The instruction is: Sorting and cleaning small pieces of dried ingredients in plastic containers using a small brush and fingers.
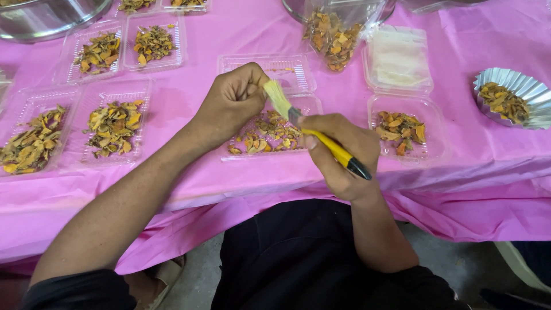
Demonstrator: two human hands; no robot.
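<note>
My right hand (342, 152) grips a paintbrush (330, 146) with a yellow handle and black tip. Its pale bristles (277, 96) point up and left into my left hand (232, 103). That hand is closed in a fist around something small that the fingers hide, and the bristles touch it. Both hands hover above a clear plastic clamshell tray (310, 103) that holds dried orange-yellow slices (267, 135). The tray rests on a table covered in a pink cloth (241, 178).
Several more clear trays of dried slices lie to the left (115, 123) and right (402, 129). A clear bag of slices (333, 34) stands at the back. A fluted foil cup (511, 97) is far right, a steel bowl (46, 17) far left.
</note>
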